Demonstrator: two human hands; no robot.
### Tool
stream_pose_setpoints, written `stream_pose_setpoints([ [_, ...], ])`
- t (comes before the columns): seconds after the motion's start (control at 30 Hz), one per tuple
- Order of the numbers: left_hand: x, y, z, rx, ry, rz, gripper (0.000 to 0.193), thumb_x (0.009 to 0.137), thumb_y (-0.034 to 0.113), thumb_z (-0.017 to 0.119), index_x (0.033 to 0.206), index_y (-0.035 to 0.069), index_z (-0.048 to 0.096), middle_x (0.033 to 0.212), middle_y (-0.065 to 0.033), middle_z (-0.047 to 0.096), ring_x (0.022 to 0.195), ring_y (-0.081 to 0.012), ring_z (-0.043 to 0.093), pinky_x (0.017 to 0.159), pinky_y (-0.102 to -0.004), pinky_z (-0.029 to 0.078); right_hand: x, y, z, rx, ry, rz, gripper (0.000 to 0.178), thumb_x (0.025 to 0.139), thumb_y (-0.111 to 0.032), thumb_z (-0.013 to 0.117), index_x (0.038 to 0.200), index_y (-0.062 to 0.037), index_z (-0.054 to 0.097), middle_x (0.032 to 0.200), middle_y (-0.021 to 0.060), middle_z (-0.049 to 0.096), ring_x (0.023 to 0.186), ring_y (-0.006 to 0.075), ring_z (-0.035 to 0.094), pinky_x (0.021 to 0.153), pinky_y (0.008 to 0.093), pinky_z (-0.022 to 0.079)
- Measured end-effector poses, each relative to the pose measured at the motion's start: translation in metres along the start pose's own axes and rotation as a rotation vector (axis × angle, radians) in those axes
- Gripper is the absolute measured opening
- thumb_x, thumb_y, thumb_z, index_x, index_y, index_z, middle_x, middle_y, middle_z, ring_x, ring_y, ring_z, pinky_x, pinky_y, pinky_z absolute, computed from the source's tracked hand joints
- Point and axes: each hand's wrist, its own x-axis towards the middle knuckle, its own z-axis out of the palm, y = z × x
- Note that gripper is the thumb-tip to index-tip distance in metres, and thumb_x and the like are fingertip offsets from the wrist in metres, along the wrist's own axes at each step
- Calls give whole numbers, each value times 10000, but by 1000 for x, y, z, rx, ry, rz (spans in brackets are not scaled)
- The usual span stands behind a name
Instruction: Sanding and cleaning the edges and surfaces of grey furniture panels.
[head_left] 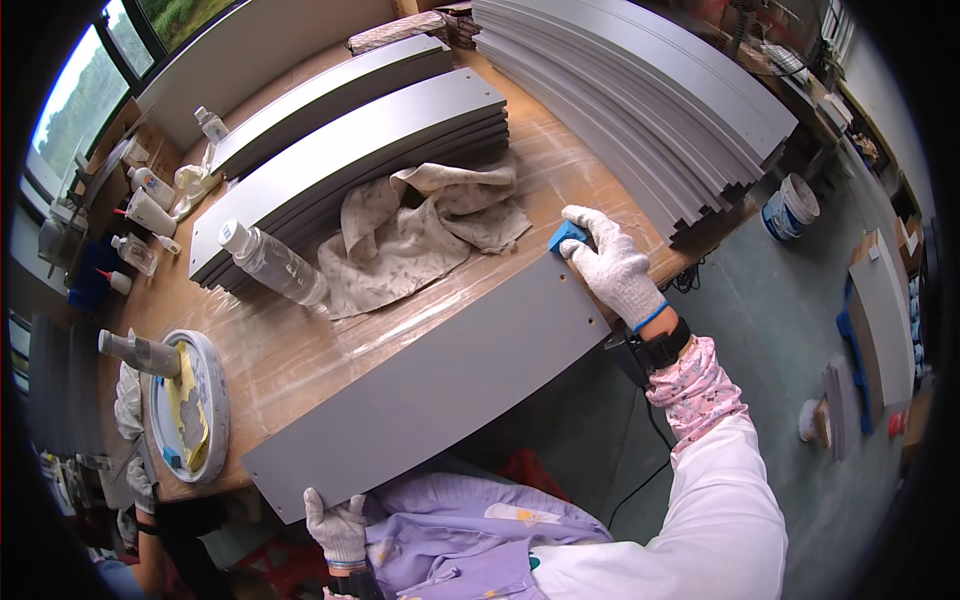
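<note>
A long grey panel (pixel 430 375) with small holes at its ends lies across the table's near edge, partly overhanging. My left hand (pixel 338 527), in a white knit glove, grips the panel's near edge by its left end, some fingers hidden beneath. My right hand (pixel 612 268), gloved with a blue cuff, pinches a small blue block (pixel 568 237) at the panel's far right corner. Behind the panel lies a crumpled, stained cloth (pixel 425 230). Beside it a clear bottle with a white cap (pixel 270 262) leans toward the stacked panels.
Grey panel stacks (pixel 350 165) fill the back, with a taller stack (pixel 640 95) at right. A round tray (pixel 215 400) holds a bottle, yellow sandpaper and a blue block. Several bottles (pixel 150 215) line the left. A bucket (pixel 790 207) stands right; another person's gloved hand (pixel 142 485) shows lower left.
</note>
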Motion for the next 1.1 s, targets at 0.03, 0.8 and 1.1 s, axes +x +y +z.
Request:
stream_pose_setpoints([
  [0.03,-1,1,0,4,2,-2,311,1020,305,488,1269,130,550,1267,-84,619,1078,-286,657,777,-548,619,-6,-4,-1,-21,9,3,412,879,-219,673,1254,-64,601,1215,180,634,1132,328,614,968,389,490],
  [0.8,1,7,-17,27,-43,-10,318,1028,302,484,1302,151,537,1313,-49,591,1132,-253,624,829,-517,608,-48,-1,-14,-155,13,57,420,874,-245,668,1256,-83,598,1237,175,624,1137,351,604,971,426,484],
  [1.1,3,7,-15,-3,-96,-14,343,1033,311,484,1327,137,512,1328,-56,576,1169,-239,598,859,-508,599,-149,34,-36,171,150,130,433,867,-34,667,1286,-17,557,1237,147,604,1069,226,626,927,336,518],
])
